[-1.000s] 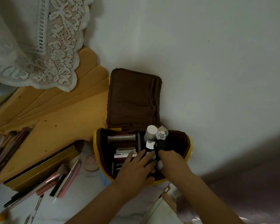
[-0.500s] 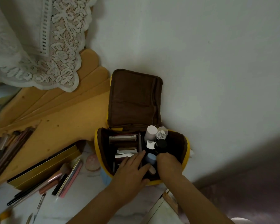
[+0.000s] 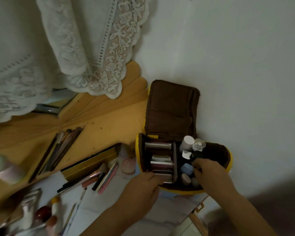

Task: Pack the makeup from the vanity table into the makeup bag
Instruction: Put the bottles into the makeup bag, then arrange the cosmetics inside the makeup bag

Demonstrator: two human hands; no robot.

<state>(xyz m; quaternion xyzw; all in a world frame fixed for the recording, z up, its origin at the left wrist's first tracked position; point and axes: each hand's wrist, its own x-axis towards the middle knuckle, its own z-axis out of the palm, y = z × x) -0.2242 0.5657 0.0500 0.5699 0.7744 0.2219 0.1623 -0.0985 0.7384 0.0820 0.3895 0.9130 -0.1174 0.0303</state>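
Head view of a vanity bench [image 3: 95,205] set against a white wall. The makeup bag [image 3: 228,160], yellow outside and brown inside, stands open at the bench's right end, its lid [image 3: 172,108] tilted back against the wall. The bag's left compartment holds flat palettes [image 3: 161,160] stacked on edge; the right compartment holds upright containers, among them a white-capped bottle [image 3: 187,142], a clear-topped bottle [image 3: 198,145], a blue cap [image 3: 186,168] and a pinkish cap [image 3: 185,178]. The left hand [image 3: 141,188] rests at the bag's near left rim, fingers curled over the edge beside the palettes; whether this grip pinches anything cannot be told. The right hand [image 3: 209,172] reaches into the right compartment, fingers bent down among the containers, just beside the blue cap; what its grip closes on is hidden. To the left of the bag, on the bench, lie a round pink compact [image 3: 128,166], a gold box [image 3: 90,165], and several pencils and brushes [image 3: 99,178]. A second bundle of brushes [image 3: 61,147] lies on the yellow wooden surface [image 3: 99,126] behind. White lace cloth [image 3: 85,48] hangs above.
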